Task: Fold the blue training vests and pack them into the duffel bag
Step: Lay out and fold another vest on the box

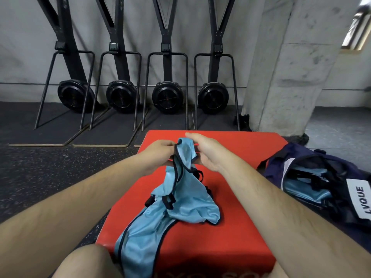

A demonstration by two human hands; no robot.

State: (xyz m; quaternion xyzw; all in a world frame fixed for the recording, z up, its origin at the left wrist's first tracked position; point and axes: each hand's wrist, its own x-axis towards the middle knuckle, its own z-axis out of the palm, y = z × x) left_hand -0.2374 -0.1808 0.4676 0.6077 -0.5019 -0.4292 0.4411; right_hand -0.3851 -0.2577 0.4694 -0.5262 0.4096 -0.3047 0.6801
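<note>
Over red box [241, 149], both hands [158, 155] [207, 155] pinch a blue vest [184, 189]

The vest [181, 203] is made of thin, slightly shiny cloth edged with dark binding. The box [241, 227] is covered in smooth matt vinyl. The floor [50, 177] is surfaced in speckled rubber.

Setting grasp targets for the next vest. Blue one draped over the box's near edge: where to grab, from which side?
Likely the black-trimmed hem on the right of the draped vest, pinched from above where it lies flat on the red box. It is exposed there; the far end sits under the crumpled vest held by the left hand and right hand.
</note>
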